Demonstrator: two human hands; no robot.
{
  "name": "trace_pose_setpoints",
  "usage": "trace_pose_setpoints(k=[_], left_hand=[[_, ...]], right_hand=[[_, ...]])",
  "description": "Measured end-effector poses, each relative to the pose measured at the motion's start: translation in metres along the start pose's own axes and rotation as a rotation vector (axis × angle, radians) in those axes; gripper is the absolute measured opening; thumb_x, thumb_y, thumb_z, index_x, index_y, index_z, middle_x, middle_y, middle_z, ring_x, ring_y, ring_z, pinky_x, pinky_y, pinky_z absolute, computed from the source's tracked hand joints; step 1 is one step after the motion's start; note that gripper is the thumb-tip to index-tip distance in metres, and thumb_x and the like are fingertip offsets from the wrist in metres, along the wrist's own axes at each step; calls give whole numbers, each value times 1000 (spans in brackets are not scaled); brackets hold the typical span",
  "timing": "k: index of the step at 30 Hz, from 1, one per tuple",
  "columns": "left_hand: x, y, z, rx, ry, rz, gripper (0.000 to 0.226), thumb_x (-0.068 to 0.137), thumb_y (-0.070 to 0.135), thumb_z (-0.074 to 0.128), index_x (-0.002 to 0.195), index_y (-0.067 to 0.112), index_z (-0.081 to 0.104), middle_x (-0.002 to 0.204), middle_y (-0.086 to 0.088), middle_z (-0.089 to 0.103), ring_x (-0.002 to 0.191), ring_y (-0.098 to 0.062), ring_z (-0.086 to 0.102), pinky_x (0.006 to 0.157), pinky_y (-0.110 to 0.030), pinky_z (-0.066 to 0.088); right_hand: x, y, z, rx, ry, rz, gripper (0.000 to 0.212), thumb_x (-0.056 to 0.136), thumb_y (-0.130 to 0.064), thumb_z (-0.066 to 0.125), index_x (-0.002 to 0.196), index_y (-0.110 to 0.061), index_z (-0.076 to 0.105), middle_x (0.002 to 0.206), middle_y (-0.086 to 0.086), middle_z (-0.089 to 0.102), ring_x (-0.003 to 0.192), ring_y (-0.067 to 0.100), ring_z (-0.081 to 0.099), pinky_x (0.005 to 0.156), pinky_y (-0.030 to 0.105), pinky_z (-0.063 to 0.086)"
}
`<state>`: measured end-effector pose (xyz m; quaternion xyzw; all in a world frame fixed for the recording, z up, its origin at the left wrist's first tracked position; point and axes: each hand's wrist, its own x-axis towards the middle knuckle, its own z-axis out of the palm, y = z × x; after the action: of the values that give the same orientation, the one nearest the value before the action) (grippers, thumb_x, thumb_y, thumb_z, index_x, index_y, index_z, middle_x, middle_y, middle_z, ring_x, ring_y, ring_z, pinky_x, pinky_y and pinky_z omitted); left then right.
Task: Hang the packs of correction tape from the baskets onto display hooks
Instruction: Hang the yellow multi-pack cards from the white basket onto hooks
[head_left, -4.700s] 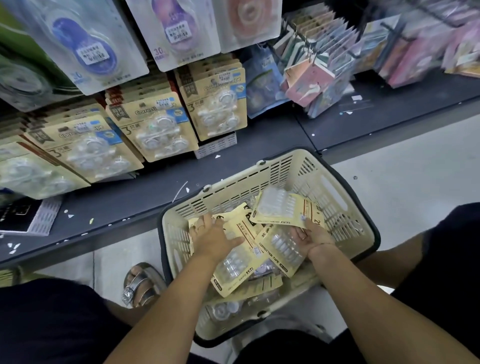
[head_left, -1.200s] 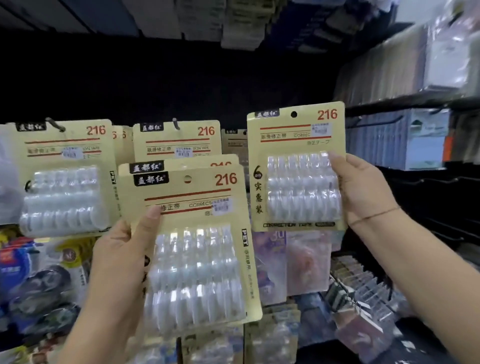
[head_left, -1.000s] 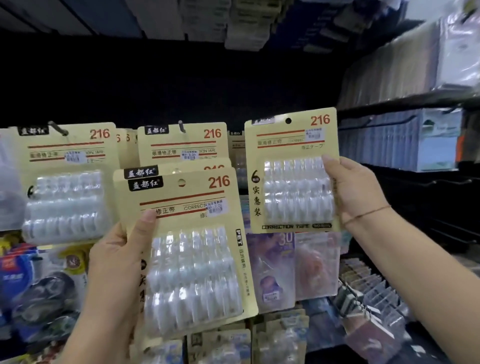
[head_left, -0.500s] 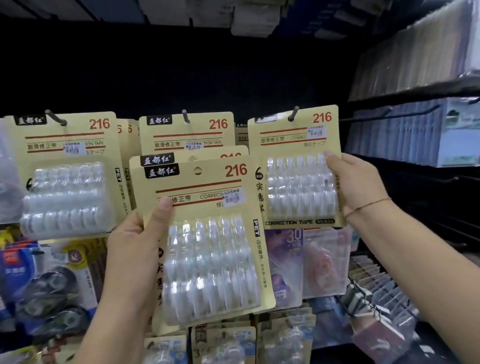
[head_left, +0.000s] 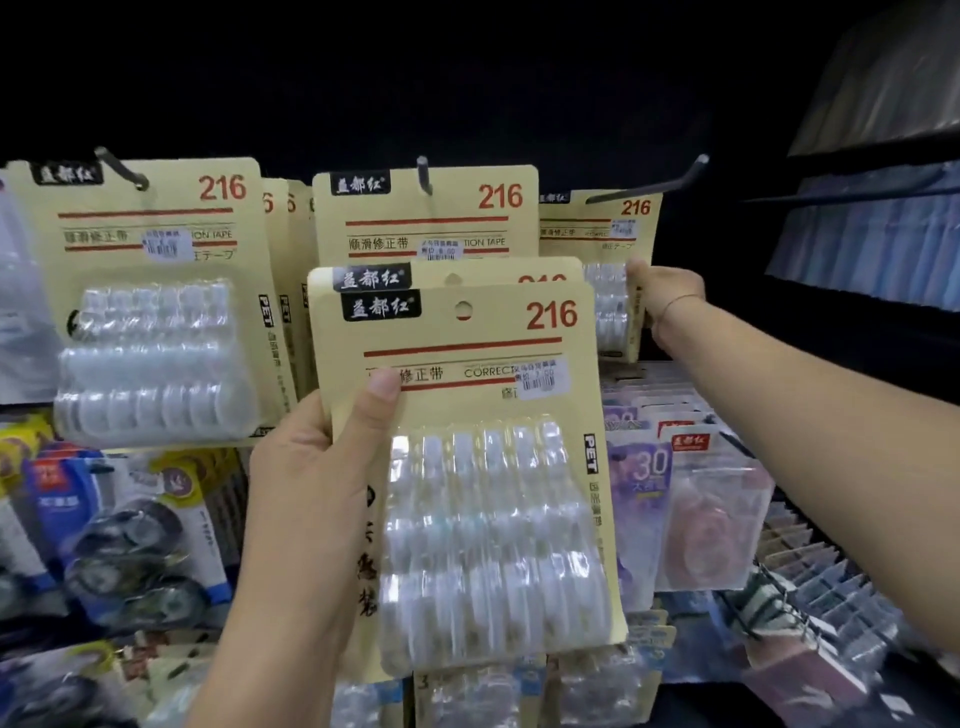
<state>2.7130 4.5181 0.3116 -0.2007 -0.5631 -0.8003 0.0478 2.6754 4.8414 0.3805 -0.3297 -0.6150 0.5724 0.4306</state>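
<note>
Vertically held, two beige correction-tape packs (head_left: 467, 467) sit pinched in the left grip (head_left: 311, 493).
Long axes upright, hang-holes on top, clear blisters forward; right grip (head_left: 665, 296) clasps another pack (head_left: 608, 228) on a hook (head_left: 660, 182).

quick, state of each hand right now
Left hand: grips two stacked packs of correction tape.
Right hand: pinches the edge of a single pack on a display hook.
</note>
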Motion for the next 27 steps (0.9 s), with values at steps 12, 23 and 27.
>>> trace_pose_setpoints(k=[12,23,27], left_hand=[[1,0,3,-24,-14,23,16,86,36,61,89,25,72,81,24,74,71,17,64,51,2,41],[-9,-6,7,-32,-27,-33,23,72,44,70,66,21,70,80,14,75,72,2,68,68,-14,50],[-16,-8,12,-35,-12,-67,27,70,45,72,86,23,70,53,16,54,47,2,45,53,-6,41]], right_hand=[[34,10,24,-237,151,-70,39,87,-31,67,118,-9,60,125,11,61,109,27,61,89,36,52],[-221,14,-72,91,-490,-260,38,81,-42,59,97,-8,63,84,2,75,73,11,69,69,24,57],[-236,34,-69,113,-452,-190,23,81,-25,66,101,-14,61,87,-5,77,82,10,72,77,28,56]])
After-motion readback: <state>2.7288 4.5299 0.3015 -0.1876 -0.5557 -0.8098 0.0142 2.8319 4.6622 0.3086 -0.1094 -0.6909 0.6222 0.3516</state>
